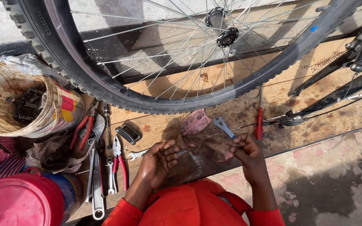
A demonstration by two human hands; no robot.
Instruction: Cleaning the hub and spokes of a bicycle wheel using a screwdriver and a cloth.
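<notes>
My left hand (158, 161) is cupped palm up over a wooden board (311, 113), with several tiny dark balls lying in the palm. My right hand (246, 150) hovers a little to its right, fingertips pinched together on something too small to make out. Between and under the hands lies a dirty pinkish rag (197, 125). A bicycle wheel (181, 54) with a knobby tyre, spokes and hub fills the top of the view. My sleeves are orange-red.
A small spanner (223, 126) and a red-handled screwdriver (259, 123) lie just beyond my right hand. Red-handled pliers (120, 161), wrenches (96, 184) and a multi-tool (129, 134) lie at left. A dirty bucket (26, 104) and a pink lidded tub (21, 201) stand far left. The bike frame (344, 79) crosses the right.
</notes>
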